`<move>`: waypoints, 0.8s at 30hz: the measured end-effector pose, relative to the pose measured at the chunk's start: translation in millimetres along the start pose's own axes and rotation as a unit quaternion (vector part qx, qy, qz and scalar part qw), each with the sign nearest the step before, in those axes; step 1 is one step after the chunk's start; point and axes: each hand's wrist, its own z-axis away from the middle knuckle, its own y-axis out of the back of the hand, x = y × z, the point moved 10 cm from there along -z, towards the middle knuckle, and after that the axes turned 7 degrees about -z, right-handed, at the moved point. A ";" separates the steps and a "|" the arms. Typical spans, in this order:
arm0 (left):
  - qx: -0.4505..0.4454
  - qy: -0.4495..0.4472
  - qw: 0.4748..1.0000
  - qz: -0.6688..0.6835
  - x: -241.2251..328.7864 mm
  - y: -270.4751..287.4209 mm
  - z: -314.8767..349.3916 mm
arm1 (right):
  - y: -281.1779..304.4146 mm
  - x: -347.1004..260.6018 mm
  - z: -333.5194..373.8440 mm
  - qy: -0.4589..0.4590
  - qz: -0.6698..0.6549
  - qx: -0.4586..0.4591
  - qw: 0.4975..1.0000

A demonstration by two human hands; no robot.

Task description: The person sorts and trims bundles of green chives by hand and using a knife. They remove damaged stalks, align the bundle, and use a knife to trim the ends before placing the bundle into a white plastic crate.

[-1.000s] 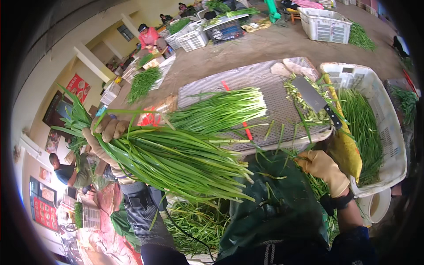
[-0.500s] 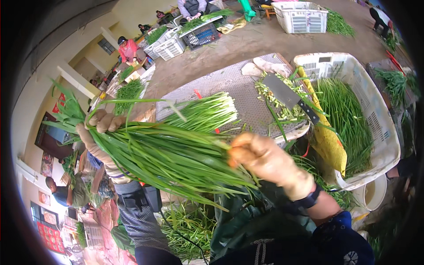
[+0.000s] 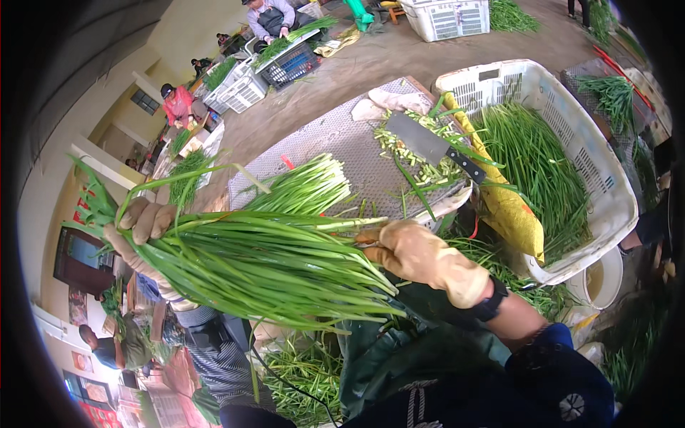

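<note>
A big bunch of garlic chives [image 3: 264, 264] lies across in front of me, its leafy end at the left. My gloved left hand [image 3: 146, 228] is wrapped round it near the leaf tips. At the stem ends, the gloved fingers of my right hand [image 3: 428, 260] pinch some chive stems. Behind the bunch, a red-tied bundle of chives [image 3: 307, 184] rests on a textured board [image 3: 285, 146]. A cleaver [image 3: 417, 139] with a black handle lies there on chopped stem ends [image 3: 399, 146], beside a pale glove [image 3: 389, 102].
At my right stands a white crate [image 3: 592, 153] of loose chives, with a yellow wrap [image 3: 499, 207] over its near side. A white bucket [image 3: 601, 282] is beside it. Trimmings [image 3: 307, 374] lie below my arms. Co-workers [image 3: 275, 25] sit farther off among crates.
The view has shifted, so the board and crate sit farther left. My right hand, blurred before, is now sharper and still at the stem ends. My left hand keeps its hold.
</note>
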 end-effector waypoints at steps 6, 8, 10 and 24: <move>0.014 -0.022 0.999 -0.024 7.4 -10.9 0.1 | -32.7 22.3 5.2 -0.049 -0.280 -0.085 0.955; 0.017 -0.041 0.998 -0.035 8.5 -12.1 -1.9 | -35.9 23.6 12.4 -0.041 -0.277 -0.078 0.957; 0.031 -0.051 0.998 -0.025 5.4 -11.0 -4.6 | -38.6 29.8 18.2 -0.057 -0.282 -0.053 0.956; -0.066 -0.002 0.998 -0.006 -11.6 -25.5 -19.5 | 1.7 47.3 86.1 -0.143 -0.393 0.005 0.908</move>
